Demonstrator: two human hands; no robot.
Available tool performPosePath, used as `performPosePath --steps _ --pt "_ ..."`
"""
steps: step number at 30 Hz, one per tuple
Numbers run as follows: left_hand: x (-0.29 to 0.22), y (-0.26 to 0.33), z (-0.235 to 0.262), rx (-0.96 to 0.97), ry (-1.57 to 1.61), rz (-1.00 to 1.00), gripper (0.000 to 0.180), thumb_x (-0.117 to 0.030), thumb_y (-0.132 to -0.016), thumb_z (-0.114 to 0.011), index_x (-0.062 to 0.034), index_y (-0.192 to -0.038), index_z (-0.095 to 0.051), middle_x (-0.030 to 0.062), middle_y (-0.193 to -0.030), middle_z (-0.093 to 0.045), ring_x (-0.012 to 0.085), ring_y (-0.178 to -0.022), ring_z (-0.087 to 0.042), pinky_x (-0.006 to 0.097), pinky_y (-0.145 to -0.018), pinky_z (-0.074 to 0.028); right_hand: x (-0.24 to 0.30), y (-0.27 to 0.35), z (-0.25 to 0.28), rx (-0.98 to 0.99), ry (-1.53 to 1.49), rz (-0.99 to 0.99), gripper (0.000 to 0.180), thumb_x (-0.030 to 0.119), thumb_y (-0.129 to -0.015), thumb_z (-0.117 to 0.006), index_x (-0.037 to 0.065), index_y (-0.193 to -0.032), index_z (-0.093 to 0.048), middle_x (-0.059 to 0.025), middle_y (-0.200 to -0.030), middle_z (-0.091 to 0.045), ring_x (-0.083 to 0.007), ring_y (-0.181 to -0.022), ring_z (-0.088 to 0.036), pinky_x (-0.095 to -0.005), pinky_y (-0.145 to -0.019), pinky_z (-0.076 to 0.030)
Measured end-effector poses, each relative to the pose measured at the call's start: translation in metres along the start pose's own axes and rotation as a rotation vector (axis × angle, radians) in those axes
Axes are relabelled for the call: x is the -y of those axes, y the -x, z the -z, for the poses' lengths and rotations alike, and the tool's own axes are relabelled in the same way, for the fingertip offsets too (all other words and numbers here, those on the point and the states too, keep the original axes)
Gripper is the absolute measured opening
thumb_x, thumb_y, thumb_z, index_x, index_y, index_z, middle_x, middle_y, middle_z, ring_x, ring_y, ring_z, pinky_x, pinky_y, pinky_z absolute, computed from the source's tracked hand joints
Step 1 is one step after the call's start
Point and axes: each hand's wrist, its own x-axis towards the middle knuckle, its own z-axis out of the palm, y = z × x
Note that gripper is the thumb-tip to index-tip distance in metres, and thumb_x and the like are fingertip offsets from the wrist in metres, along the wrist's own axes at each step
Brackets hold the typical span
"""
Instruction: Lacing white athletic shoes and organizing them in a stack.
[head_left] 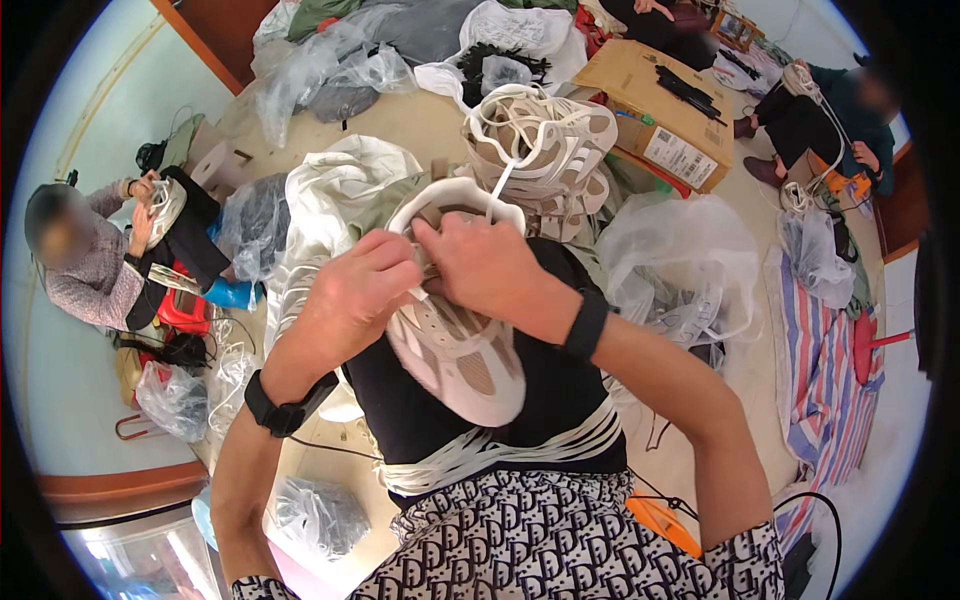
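Note:
A beige and white sneaker (465, 365) rests on my black-clad lap, toe toward me. My left hand (365, 290) is closed at the left edge of its opening, with a short white lace end (419, 293) showing below the fingers. Bent over the right side of the opening, my right hand (490, 265) grips the sneaker near its tongue. A white lace (502, 188) rises above the right knuckles. Some fingertips are hidden inside the shoe. Across my lap lies a bundle of loose white laces (500, 450).
Beyond the sneaker stand more beige sneakers (550, 150), beside a cardboard box (650, 110). White cloth sacking (340, 190) lies to the left, a clear plastic bag (680, 260) to the right. Seated people handle shoes at left (95, 250) and far right (850, 130).

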Motion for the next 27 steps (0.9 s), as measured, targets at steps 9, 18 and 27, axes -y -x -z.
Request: performPosePath --steps 9,18,27 --pt "-0.002 0.005 -0.024 -0.050 0.011 -0.088 0.015 -0.010 -0.070 -0.061 -0.0045 -0.082 -0.054 0.0083 -0.086 -0.056 0.0268 -0.093 -0.054 0.035 -0.077 -0.046 -0.031 0.016 0.020 -0.111 0.029 0.196 0.048 0.028 -0.064 -0.070 0.008 -0.105 -0.058 -0.0052 -0.077 -0.056 -0.0219 -0.079 -0.058 -0.0367 -0.075 -0.042" --pt "-0.038 0.005 -0.051 0.043 -0.384 -0.122 0.028 -0.016 -0.070 -0.056 0.0005 -0.092 -0.056 0.0123 -0.099 -0.056 0.0284 -0.103 -0.049 0.046 -0.094 -0.035 -0.059 0.012 -0.006 -0.427 -0.449 0.203 0.033 0.011 -0.064 -0.072 0.004 -0.095 -0.064 -0.0059 -0.071 -0.061 -0.0191 -0.063 -0.056 -0.0308 -0.064 -0.044" --pt "-0.030 -0.004 -0.065 0.205 -0.310 -0.096 0.030 -0.014 -0.067 -0.052 0.0072 -0.087 -0.060 0.0163 -0.093 -0.058 0.0307 -0.100 -0.050 0.044 -0.096 -0.035 -0.027 0.008 0.004 -0.453 -0.313 0.270 0.014 0.011 -0.068 -0.069 0.006 -0.080 -0.065 -0.0055 -0.065 -0.061 -0.0213 -0.055 -0.056 -0.0294 -0.055 -0.044"
